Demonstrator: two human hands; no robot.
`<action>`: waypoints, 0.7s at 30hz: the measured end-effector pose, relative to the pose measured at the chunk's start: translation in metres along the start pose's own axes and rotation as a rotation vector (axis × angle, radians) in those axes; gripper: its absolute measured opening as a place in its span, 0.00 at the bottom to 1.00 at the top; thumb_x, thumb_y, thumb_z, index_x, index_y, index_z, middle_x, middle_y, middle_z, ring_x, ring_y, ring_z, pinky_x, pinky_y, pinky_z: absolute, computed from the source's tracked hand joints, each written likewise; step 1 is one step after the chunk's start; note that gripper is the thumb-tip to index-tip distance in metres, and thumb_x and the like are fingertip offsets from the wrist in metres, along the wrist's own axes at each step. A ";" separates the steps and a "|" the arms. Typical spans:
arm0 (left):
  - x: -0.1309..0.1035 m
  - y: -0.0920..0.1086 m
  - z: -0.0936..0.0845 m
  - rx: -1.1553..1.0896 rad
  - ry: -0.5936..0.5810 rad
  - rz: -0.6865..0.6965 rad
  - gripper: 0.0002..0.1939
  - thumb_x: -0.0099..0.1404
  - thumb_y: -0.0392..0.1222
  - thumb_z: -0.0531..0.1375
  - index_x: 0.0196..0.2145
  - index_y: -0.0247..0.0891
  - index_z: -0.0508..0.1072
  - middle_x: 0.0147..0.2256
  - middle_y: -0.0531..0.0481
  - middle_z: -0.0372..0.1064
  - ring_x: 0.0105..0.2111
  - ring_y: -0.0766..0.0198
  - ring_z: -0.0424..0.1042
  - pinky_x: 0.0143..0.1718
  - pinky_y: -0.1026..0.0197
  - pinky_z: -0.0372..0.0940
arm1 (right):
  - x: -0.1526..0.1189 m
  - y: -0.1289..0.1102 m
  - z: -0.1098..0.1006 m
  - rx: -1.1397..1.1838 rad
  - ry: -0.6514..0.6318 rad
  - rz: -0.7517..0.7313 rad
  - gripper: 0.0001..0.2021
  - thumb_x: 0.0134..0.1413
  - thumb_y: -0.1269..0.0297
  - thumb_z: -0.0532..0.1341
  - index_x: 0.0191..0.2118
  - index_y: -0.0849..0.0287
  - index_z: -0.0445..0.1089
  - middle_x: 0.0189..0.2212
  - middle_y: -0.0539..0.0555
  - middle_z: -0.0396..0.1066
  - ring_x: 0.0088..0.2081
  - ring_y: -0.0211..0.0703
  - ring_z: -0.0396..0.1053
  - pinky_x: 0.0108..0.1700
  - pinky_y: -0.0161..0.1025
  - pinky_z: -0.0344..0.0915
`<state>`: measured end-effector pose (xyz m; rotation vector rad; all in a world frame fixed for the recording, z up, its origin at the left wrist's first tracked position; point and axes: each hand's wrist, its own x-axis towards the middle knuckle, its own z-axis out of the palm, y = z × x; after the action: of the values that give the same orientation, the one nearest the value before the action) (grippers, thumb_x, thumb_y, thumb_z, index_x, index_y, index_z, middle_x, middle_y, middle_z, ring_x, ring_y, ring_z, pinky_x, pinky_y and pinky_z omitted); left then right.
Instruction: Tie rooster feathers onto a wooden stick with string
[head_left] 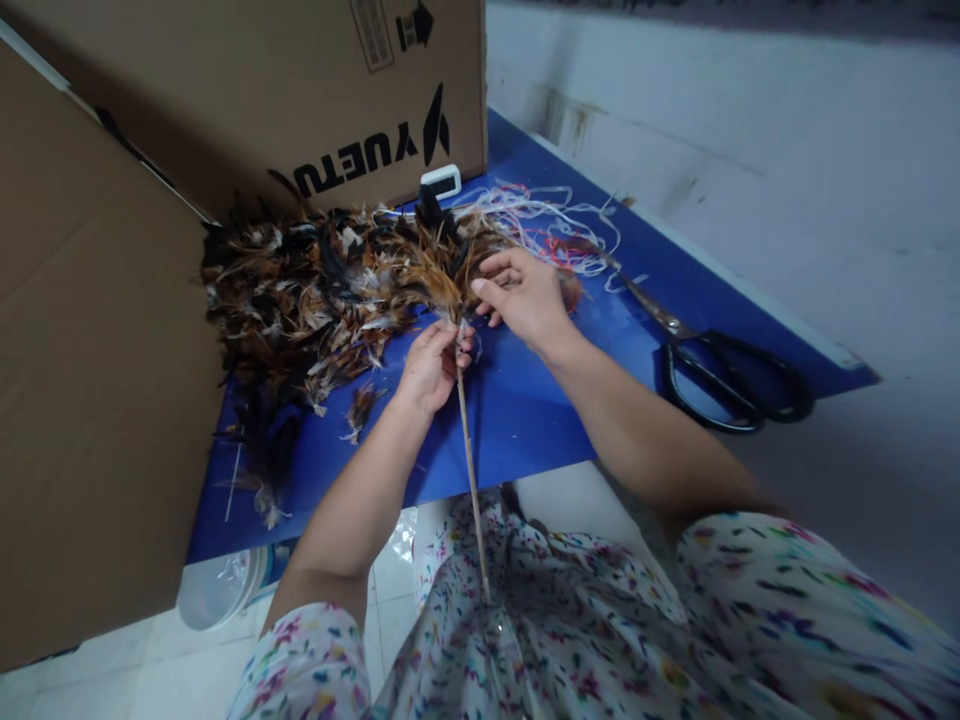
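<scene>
- White floral-print clothing [585, 620] fills the bottom of the frame, below the tip of a thin wooden stick [469, 440].
- Of the two hands, the left hand [433, 370], at centre, has its fingers closed around the stick, just below a tuft of brown feathers [439, 285].
- Right of the tuft, the right hand [525, 300] is half curled; whether it grips anything, I cannot tell.
- Black-handled scissors [673, 328] lie right of centre on the blue table [525, 420].
- Loose feathers [300, 290] heap at centre left.
- Behind, tangled plastic strips [536, 212], a white digital timer [441, 182] and a cardboard box [337, 100], upper left.
</scene>
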<state>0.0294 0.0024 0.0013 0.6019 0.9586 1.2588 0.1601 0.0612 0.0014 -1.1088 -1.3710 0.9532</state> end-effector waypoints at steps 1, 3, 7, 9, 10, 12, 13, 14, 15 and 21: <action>0.000 0.001 0.000 -0.012 0.001 0.002 0.05 0.63 0.29 0.56 0.30 0.34 0.67 0.27 0.50 0.69 0.22 0.74 0.65 0.19 0.71 0.53 | 0.003 0.001 -0.003 0.004 0.023 0.005 0.10 0.54 0.66 0.62 0.42 0.58 0.66 0.27 0.48 0.67 0.25 0.36 0.69 0.24 0.33 0.65; -0.001 0.003 -0.001 -0.032 0.005 0.016 0.06 0.63 0.28 0.55 0.29 0.34 0.67 0.27 0.50 0.69 0.23 0.74 0.66 0.19 0.71 0.53 | 0.008 0.002 -0.009 -0.048 0.112 -0.040 0.11 0.54 0.66 0.62 0.44 0.58 0.66 0.29 0.49 0.67 0.27 0.36 0.69 0.27 0.34 0.67; -0.002 0.007 -0.001 -0.041 0.045 0.070 0.07 0.63 0.28 0.57 0.28 0.35 0.65 0.27 0.51 0.70 0.23 0.74 0.66 0.21 0.71 0.55 | 0.008 0.000 -0.018 -0.285 0.187 -0.111 0.06 0.53 0.64 0.63 0.36 0.60 0.72 0.26 0.49 0.68 0.29 0.37 0.67 0.35 0.38 0.66; -0.003 0.009 0.000 -0.022 0.069 0.109 0.07 0.62 0.28 0.58 0.28 0.35 0.65 0.27 0.51 0.70 0.23 0.74 0.66 0.21 0.71 0.55 | 0.003 -0.004 -0.016 -0.345 0.058 -0.056 0.08 0.53 0.61 0.63 0.30 0.61 0.73 0.22 0.49 0.67 0.26 0.36 0.64 0.34 0.37 0.64; -0.004 0.009 0.000 -0.008 0.080 0.132 0.07 0.62 0.29 0.58 0.27 0.35 0.65 0.27 0.51 0.70 0.23 0.74 0.66 0.21 0.71 0.55 | 0.000 -0.007 -0.013 -0.348 -0.028 -0.027 0.10 0.53 0.60 0.63 0.29 0.62 0.74 0.21 0.49 0.67 0.26 0.36 0.63 0.33 0.37 0.62; -0.004 0.008 0.001 0.028 0.099 0.183 0.07 0.62 0.29 0.60 0.27 0.35 0.65 0.26 0.52 0.70 0.22 0.74 0.65 0.21 0.70 0.56 | -0.006 -0.011 -0.006 -0.330 -0.170 0.010 0.12 0.55 0.59 0.63 0.27 0.62 0.74 0.20 0.49 0.67 0.25 0.35 0.62 0.30 0.35 0.59; -0.004 0.007 0.002 0.046 0.102 0.205 0.07 0.62 0.30 0.60 0.27 0.35 0.66 0.26 0.52 0.69 0.22 0.74 0.65 0.21 0.70 0.56 | -0.009 -0.014 -0.003 -0.314 -0.218 0.026 0.12 0.55 0.59 0.63 0.26 0.62 0.73 0.20 0.48 0.66 0.24 0.34 0.61 0.29 0.34 0.58; -0.003 0.005 0.002 0.065 0.104 0.227 0.07 0.62 0.31 0.60 0.27 0.35 0.66 0.25 0.53 0.68 0.22 0.74 0.65 0.21 0.70 0.56 | -0.012 -0.016 0.000 -0.286 -0.253 0.046 0.13 0.55 0.60 0.63 0.24 0.62 0.72 0.19 0.48 0.65 0.24 0.33 0.60 0.28 0.33 0.57; -0.003 0.003 0.002 0.084 0.102 0.244 0.07 0.62 0.31 0.60 0.28 0.35 0.66 0.24 0.54 0.68 0.21 0.74 0.65 0.21 0.70 0.57 | -0.014 -0.019 0.002 -0.246 -0.278 0.077 0.13 0.55 0.61 0.63 0.23 0.63 0.71 0.18 0.48 0.64 0.22 0.31 0.59 0.26 0.32 0.55; 0.001 -0.008 0.000 0.192 0.102 0.319 0.03 0.65 0.34 0.59 0.33 0.36 0.68 0.24 0.56 0.68 0.21 0.73 0.66 0.23 0.69 0.59 | -0.016 -0.028 0.006 0.052 -0.358 0.308 0.14 0.59 0.64 0.63 0.24 0.61 0.64 0.14 0.45 0.59 0.15 0.27 0.50 0.16 0.29 0.45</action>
<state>0.0340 0.0014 -0.0055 0.8734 1.1069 1.5009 0.1512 0.0392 0.0243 -1.1691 -1.4718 1.4585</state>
